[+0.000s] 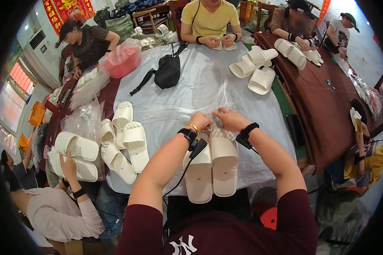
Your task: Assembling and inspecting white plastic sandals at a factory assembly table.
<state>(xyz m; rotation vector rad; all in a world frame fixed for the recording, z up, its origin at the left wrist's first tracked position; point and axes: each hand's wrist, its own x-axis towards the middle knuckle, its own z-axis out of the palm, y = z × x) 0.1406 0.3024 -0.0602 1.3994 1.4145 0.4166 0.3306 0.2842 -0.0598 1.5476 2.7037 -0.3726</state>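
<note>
A pair of white open-toed slippers, the left slipper (pixel 198 180) and the right slipper (pixel 224 174), lies side by side at the table's near edge, soles toward me. Just beyond their toe straps, my left hand (pixel 201 121) is closed with curled fingers; whatever it holds is hidden. My right hand (pixel 230 119) pinches at a tuft of thin clear plastic strands (pixel 178 112), its fingertips close to the left hand's. These strands fan out leftward and away across the pale tablecloth (pixel 157 95). A dark band and device sit on each of my wrists, with cables hanging down.
Several white slippers (pixel 123 142) lie at left, near clear plastic bags (pixel 87 119). More slippers (pixel 261 80) rest at far right. A black bag (pixel 167 71) lies at the back. Co-workers handle slippers around the tables, including a person in yellow (pixel 210 19) opposite me.
</note>
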